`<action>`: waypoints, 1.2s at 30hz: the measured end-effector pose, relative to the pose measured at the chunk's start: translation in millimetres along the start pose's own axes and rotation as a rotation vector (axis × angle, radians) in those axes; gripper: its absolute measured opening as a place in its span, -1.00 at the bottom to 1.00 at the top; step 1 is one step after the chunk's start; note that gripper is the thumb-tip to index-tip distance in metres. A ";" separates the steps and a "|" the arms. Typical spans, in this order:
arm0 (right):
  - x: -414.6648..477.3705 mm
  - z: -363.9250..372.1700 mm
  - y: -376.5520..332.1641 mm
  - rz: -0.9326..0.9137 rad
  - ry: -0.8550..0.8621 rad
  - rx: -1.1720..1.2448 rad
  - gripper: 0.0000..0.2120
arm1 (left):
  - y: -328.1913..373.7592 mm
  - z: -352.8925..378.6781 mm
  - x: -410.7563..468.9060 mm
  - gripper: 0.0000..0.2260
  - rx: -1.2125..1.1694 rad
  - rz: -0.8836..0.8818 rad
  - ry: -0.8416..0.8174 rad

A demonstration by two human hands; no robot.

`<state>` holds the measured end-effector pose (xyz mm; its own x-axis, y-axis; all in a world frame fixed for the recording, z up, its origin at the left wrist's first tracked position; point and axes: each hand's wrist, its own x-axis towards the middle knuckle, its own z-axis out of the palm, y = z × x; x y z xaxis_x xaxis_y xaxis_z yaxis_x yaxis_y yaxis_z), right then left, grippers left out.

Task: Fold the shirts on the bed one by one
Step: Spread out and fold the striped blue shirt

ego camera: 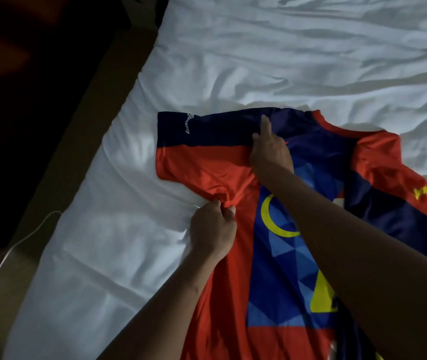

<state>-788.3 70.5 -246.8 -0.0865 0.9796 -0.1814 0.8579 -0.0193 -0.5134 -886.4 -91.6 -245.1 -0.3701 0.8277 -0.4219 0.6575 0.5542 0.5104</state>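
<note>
l hand (213,227) pinches shirt (207,165), r hand (269,149) presses.

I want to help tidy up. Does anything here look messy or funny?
Nothing is torn or spilled. The shirt bunches into creases where the left hand pinches it, while the right hand presses its shoulder. The white sheet is rumpled, and a white cable trails beside it.

Head cam, close, angled down over bed (207,48).
</note>
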 end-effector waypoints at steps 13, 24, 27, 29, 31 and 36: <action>25.6 -19.9 -14.8 0.014 0.006 -0.063 -0.81 | 1.1 -10.9 -6.0 -0.70 -0.222 -0.025 0.004; 32.1 -11.9 -7.8 0.027 -0.017 -0.037 -0.78 | -1.2 -3.9 -2.3 -0.64 -0.201 -0.069 -0.062; 20.0 -20.3 -8.6 0.031 0.048 0.106 -0.80 | 2.2 -7.0 -7.1 -0.65 -0.184 -0.041 -0.037; 12.4 -31.0 -8.5 0.032 0.088 0.193 -0.82 | 8.1 -11.5 -16.0 -0.68 -0.125 0.024 0.028; 7.7 -47.4 -6.7 0.047 0.144 0.236 -0.84 | 19.6 -16.0 -28.4 -0.70 -0.035 0.096 0.101; 5.2 -91.4 16.7 0.122 0.265 0.216 -0.79 | 55.9 2.7 -62.0 -0.74 0.254 0.290 0.165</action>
<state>-728.1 93.5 -179.6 0.1686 0.9847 -0.0434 0.7245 -0.1537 -0.6719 -824.9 -112.2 -192.5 -0.2325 0.9607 -0.1518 0.8831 0.2739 0.3808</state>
